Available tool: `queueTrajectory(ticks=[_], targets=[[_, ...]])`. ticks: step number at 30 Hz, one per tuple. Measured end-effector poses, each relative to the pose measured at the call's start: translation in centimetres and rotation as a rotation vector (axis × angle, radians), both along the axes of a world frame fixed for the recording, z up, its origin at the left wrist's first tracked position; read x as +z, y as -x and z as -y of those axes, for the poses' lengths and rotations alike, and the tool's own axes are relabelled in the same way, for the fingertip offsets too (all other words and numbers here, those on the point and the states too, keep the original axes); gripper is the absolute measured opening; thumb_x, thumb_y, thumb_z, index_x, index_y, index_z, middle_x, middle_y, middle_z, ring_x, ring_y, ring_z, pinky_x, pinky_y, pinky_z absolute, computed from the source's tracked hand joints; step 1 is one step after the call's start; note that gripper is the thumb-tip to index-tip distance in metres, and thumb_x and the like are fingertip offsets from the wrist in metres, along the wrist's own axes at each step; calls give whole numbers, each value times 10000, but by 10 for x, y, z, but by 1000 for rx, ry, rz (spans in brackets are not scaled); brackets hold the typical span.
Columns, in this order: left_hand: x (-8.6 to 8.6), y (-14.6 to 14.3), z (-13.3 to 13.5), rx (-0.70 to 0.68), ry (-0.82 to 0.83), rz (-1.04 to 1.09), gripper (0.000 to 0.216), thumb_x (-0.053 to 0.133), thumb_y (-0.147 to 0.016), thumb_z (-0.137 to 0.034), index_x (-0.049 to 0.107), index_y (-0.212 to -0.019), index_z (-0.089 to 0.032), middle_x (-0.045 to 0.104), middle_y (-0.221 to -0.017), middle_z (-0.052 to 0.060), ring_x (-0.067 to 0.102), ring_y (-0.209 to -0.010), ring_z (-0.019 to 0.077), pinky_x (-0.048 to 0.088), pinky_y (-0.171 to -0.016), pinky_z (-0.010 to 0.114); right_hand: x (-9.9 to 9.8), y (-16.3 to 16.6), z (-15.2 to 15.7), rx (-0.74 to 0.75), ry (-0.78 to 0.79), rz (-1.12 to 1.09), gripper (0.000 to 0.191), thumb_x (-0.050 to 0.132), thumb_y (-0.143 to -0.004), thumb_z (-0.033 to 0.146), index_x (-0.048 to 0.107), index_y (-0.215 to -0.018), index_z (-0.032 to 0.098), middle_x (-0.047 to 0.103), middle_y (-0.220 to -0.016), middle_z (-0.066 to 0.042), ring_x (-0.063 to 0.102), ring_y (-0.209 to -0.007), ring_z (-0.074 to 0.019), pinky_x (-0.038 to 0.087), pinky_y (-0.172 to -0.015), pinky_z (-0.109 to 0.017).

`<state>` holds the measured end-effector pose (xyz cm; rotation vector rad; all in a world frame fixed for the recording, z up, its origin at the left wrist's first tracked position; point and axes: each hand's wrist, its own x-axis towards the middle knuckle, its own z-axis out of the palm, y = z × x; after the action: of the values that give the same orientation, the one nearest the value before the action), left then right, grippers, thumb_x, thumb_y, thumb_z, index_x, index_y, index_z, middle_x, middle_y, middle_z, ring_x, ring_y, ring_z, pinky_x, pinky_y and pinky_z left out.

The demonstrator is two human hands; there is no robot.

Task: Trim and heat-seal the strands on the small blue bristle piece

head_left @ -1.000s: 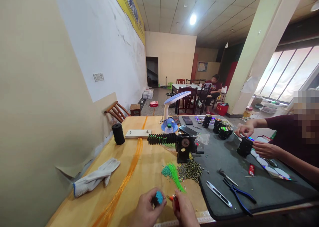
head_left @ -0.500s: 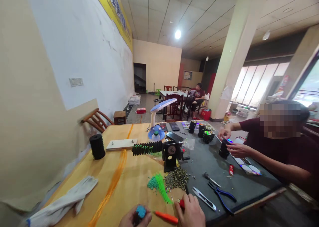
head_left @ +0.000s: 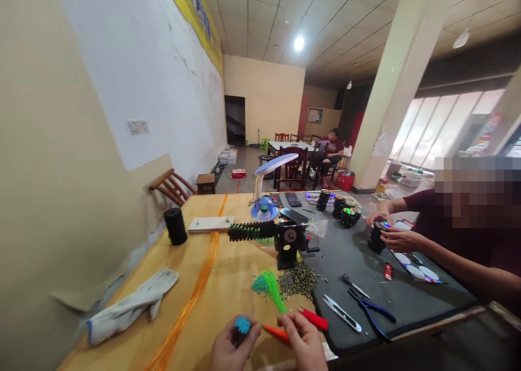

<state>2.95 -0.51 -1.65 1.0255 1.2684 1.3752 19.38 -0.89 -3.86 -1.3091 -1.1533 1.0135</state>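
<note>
My left hand [head_left: 232, 349] is at the bottom edge, closed around a small dark cylinder with a bright blue top [head_left: 242, 325]. My right hand [head_left: 303, 343] sits just to its right, fingers pinched on the end of an orange stick-like piece [head_left: 274, 333] that points toward the blue-topped piece. A red lighter-like object [head_left: 314, 319] lies on the wooden table [head_left: 228, 284] right by my right fingers. Beyond them are a bunch of green strands [head_left: 273, 285] and a heap of small dark beads [head_left: 299, 280].
A black hand-crank winder [head_left: 280, 236] stands mid-table, with a black foam roll [head_left: 176, 226], a wooden board, a white glove [head_left: 134, 305], and orange strands. The dark mat [head_left: 366, 262] carries snips [head_left: 341, 312] and pliers [head_left: 372, 308]. A person at right handles black spools [head_left: 376, 238].
The head view has swung and my hands came up into view. The red object now lies on the table beside my right hand, which pinches the orange piece instead.
</note>
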Motion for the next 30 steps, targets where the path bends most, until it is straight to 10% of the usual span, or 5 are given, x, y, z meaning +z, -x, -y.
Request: queueTrajectory(ticks=[5, 16, 26, 30], targets=[[-4, 3, -1, -50, 7, -11, 458, 752, -569, -586, 666, -692, -153, 618, -579, 7, 568, -570, 166, 479, -576, 251, -1, 25, -4, 18, 107, -340, 502, 738, -581, 617, 716, -771, 153, 719, -769, -80, 663, -803, -247, 507, -788, -340], [-8, 5, 1, -157, -20, -33, 382, 742, -639, -510, 671, -712, -142, 661, -645, 32, 582, -623, 168, 467, -611, 249, 13, 36, -11, 19, 54, -142, 437, 746, -587, 574, 696, -623, 141, 670, -599, -39, 586, -604, -176, 460, -592, -257], [-15, 2, -3, -144, 140, 166, 474, 782, -545, -558, 659, -706, -129, 557, -527, -34, 422, -465, 86, 333, -469, 206, 13, 30, -14, 69, 129, -279, 546, 766, -578, 573, 729, -942, 168, 736, -935, -117, 657, -899, -259, 511, -777, -332], [-15, -2, -6, -100, 165, 279, 474, 807, -527, -533, 658, -709, -121, 587, -547, -24, 440, -464, 76, 326, -479, 200, 0, 34, -14, 112, 178, -311, 491, 787, -571, 541, 727, -880, 164, 730, -824, -85, 647, -722, -202, 486, -575, -254]])
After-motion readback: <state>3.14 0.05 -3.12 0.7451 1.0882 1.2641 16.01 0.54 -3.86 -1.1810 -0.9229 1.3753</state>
